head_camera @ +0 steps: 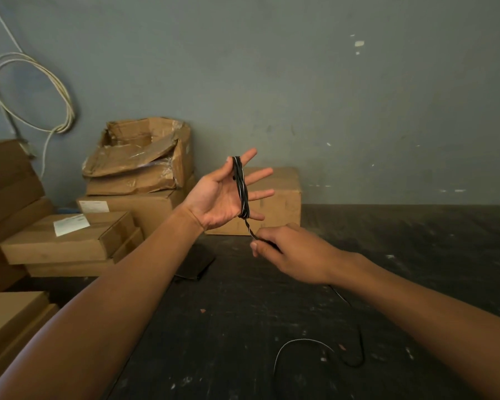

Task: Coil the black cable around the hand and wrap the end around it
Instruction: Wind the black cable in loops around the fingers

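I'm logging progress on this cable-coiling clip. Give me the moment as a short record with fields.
left hand: palm up, fingers spread, raised above the floor
black cable: several loops around the left hand's fingers
right hand: below the left hand, pinching the cable just under the coil
loose cable: a slack length still lies curved on the dark floor
end wrap: not yet done
background: cardboard boxes stacked left, white cord looped on the wall
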`<state>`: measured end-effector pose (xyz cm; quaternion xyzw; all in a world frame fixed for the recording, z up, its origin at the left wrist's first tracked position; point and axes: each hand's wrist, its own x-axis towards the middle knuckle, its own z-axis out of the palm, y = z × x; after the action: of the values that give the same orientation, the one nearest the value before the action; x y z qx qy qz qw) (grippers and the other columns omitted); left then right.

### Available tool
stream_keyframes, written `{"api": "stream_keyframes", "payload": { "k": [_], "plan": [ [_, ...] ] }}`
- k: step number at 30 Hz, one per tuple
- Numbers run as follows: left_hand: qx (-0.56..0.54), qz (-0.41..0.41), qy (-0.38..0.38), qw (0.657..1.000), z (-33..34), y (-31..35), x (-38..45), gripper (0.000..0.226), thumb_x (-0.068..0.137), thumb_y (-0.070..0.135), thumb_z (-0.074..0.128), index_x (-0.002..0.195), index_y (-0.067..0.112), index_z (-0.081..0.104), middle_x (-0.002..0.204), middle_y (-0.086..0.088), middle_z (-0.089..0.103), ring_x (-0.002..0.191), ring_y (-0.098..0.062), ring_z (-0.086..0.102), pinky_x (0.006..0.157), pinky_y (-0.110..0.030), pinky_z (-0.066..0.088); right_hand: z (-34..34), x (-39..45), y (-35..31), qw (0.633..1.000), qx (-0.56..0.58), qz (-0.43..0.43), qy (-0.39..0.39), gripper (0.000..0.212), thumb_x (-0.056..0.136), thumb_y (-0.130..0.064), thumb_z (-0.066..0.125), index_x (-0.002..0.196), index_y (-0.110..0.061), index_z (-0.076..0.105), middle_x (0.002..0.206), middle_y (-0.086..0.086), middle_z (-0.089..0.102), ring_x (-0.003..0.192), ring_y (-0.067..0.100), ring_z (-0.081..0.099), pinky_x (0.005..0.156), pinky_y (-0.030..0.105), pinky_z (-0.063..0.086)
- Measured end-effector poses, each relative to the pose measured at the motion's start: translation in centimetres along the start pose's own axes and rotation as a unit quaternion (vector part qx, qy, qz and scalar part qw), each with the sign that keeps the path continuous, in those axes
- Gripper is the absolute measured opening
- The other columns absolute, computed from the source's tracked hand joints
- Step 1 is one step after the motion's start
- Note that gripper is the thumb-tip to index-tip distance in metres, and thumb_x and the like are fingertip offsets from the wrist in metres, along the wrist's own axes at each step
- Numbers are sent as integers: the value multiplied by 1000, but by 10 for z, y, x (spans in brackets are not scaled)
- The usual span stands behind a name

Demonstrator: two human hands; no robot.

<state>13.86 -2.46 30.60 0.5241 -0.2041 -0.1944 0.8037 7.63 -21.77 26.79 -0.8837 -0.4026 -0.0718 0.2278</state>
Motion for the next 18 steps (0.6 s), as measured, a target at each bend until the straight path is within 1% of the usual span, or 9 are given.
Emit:
{"api": "stream_keyframes", "payload": {
  "k": [3, 5, 8, 10, 11, 12, 14, 15, 18],
  "plan": [
    [12, -17, 22, 1000, 1, -5, 5, 47, 101, 50, 25, 145, 39, 39, 152, -10, 43, 136, -43, 42, 99, -73, 33, -16, 1, -5, 1000, -23, 2, 7, 26, 100, -35, 44, 88, -22, 63, 72, -7, 63, 60, 5, 56, 58, 31, 47],
    [39, -34, 34, 998, 0, -10, 7, 48, 102, 49, 24, 147, 39, 38, 151, -10, 44, 134, -40, 45, 103, -66, 35, -29, 3, -7, 999, -25, 3, 25, 28, 99, -34, 48, 84, -18, 65, 65, -9, 59, 54, 3, 51, 54, 30, 41],
    [63, -52, 31, 996, -1, -21, 6, 48, 103, 48, 22, 148, 37, 36, 143, -8, 53, 109, -27, 66, 91, -54, 43, -50, 7, -7, 998, -28, 11, 50, 26, 98, -31, 51, 80, -19, 66, 56, -13, 52, 47, 4, 47, 52, 30, 36],
    [89, -75, 27, 993, -5, -29, 6, 48, 102, 48, 25, 147, 38, 39, 146, -7, 50, 116, -28, 60, 99, -55, 37, -66, 9, -5, 997, -36, 23, 59, 23, 98, -30, 53, 78, -31, 64, 48, -16, 54, 43, 1, 47, 49, 18, 33],
    [96, -89, 21, 991, -7, -32, 6, 48, 101, 49, 27, 145, 38, 41, 148, -7, 47, 124, -31, 54, 103, -58, 33, -73, 10, -3, 997, -47, 28, 60, 22, 98, -30, 53, 79, -35, 64, 47, -23, 56, 44, -1, 49, 48, 14, 31],
    [101, -101, 11, 990, -8, -34, 5, 48, 100, 50, 28, 145, 38, 42, 149, -6, 47, 128, -33, 50, 104, -61, 31, -78, 12, 0, 996, -61, 31, 60, 17, 97, -31, 54, 88, -35, 67, 48, -29, 56, 46, -2, 49, 48, 13, 32],
    [108, -121, -16, 987, -7, -38, 6, 49, 99, 52, 30, 144, 39, 43, 148, -4, 49, 134, -34, 45, 106, -66, 26, -84, 16, 7, 992, -97, 43, 70, 20, 96, -37, 55, 90, -26, 71, 54, -17, 58, 51, 1, 47, 54, 27, 37],
    [112, -132, -28, 985, -5, -39, 5, 49, 98, 52, 32, 143, 40, 44, 148, -4, 50, 136, -34, 45, 109, -68, 22, -87, 19, 9, 990, -110, 47, 75, 24, 94, -39, 56, 91, -21, 71, 61, -13, 59, 55, 2, 47, 55, 30, 38],
    [133, -164, -72, 975, 0, -44, 3, 47, 95, 54, 36, 140, 46, 46, 149, -1, 48, 137, -31, 44, 111, -71, 15, -96, 23, 14, 988, -125, 47, 81, 22, 92, -40, 60, 90, -20, 69, 76, -8, 65, 65, 12, 54, 61, 31, 40]
  ]
}}
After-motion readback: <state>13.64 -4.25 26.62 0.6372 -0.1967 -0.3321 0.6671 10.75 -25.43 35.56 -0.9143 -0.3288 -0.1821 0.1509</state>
